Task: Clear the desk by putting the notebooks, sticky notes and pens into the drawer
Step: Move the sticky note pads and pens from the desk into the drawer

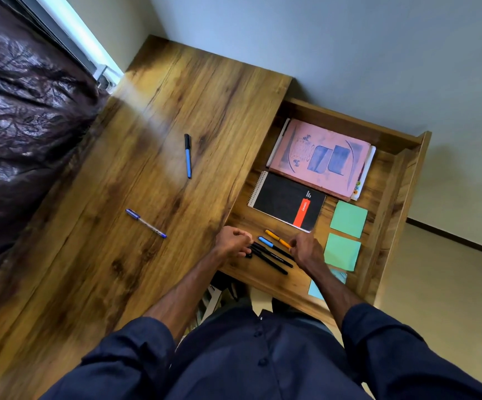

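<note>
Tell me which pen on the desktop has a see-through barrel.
The nearer, blue-capped pen; the black-capped pen farther back has a solid blue barrel.

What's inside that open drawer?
A pink notebook on other books, a black spiral notebook, two green sticky pads, a blue pad and several pens. The right arm hides part of the blue pad; the books under the pink one show only edges.

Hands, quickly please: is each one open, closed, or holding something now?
Left hand: closed around the ends of the black pens.
Right hand: curled at the orange pen; grip cannot be told.
</note>
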